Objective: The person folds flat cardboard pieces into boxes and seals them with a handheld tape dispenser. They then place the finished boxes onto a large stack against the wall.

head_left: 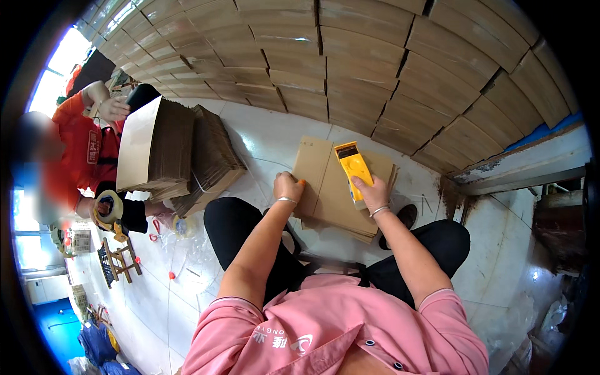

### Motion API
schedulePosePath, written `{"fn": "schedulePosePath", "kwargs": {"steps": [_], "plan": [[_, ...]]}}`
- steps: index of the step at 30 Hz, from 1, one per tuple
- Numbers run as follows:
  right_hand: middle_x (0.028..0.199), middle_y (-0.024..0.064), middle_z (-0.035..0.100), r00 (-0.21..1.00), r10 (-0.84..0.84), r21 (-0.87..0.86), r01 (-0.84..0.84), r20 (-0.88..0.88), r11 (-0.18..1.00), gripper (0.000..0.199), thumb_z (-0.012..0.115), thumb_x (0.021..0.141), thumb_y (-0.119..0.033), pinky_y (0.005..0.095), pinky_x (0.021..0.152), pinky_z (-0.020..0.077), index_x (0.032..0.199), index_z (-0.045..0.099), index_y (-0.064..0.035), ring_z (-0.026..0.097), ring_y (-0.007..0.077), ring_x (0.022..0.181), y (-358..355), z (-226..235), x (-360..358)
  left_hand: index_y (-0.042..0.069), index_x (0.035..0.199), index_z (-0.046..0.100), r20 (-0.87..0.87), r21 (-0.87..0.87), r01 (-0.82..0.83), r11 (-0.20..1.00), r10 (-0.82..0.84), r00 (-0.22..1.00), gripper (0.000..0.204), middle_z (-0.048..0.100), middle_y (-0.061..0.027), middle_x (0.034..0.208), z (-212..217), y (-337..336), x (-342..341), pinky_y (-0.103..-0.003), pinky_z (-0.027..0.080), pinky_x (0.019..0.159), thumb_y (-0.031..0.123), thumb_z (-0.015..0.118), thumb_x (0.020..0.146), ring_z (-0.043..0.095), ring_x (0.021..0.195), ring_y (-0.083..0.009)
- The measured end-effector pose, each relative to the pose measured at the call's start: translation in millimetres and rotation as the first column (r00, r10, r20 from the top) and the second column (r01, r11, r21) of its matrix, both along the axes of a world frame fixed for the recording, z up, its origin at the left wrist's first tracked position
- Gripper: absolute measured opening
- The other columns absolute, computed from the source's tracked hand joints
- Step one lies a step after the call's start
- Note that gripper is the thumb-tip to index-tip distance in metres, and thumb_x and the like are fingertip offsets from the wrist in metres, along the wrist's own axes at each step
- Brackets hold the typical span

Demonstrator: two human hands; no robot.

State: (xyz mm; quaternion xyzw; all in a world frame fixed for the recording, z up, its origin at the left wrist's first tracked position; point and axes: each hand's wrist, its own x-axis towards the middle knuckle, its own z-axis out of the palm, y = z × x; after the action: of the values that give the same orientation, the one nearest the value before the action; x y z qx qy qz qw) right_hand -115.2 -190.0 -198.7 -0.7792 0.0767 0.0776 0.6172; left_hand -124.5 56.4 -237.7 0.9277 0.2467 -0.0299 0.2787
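Note:
A stack of flat brown cardboard cartons (331, 200) lies on the floor between my feet. My left hand (289, 187) is closed at the left edge of the top carton, its fingers bent against the cardboard; an orange cover shows on one fingertip. Wrapped in my right hand (374, 192) is a yellow box-shaped handheld device (355, 165) with a dark far end. It is tilted over the right part of the top carton. Whether its lower end touches the cardboard I cannot tell.
Packed brown cartons (362, 56) form a wall ahead. To the left, a person in orange (75, 134) holds a tape roll (108, 206) beside stacked flat cartons (175, 144). A small wooden stool (117, 259), red scissors (155, 230) and clear plastic (200, 244) are on the floor.

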Motion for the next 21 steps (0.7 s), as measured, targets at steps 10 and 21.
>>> {"fn": "schedulePosePath", "kwargs": {"steps": [10,21], "plan": [[0.081,0.0056,0.068,0.928,0.303,0.256,-0.246,-0.215,0.935,0.031,0.073,0.079,-0.026,0.0269,0.067,0.0510,0.092,0.066,0.0004,0.065,0.0132,0.073,-12,8,-12,0.002,0.092,0.063,-0.261,-0.144,-0.047,0.989,0.007,0.965,0.046,0.059,-0.0182,0.104,33,6,29,-0.039,0.050,0.081,0.036,0.080,0.066,0.060,0.095,-0.0351],[0.082,0.0056,0.068,0.898,0.414,0.189,-0.384,-0.153,0.904,0.027,0.074,0.073,-0.019,0.0279,0.071,0.0504,0.090,0.066,-0.0003,0.063,0.0128,0.075,9,19,-26,0.000,0.095,0.061,-0.045,-0.048,-0.058,0.997,0.055,0.997,0.047,0.058,-0.0193,0.105,15,-4,28,-0.041,0.049,0.084,0.033,0.078,0.067,0.058,0.098,-0.0353]]}}
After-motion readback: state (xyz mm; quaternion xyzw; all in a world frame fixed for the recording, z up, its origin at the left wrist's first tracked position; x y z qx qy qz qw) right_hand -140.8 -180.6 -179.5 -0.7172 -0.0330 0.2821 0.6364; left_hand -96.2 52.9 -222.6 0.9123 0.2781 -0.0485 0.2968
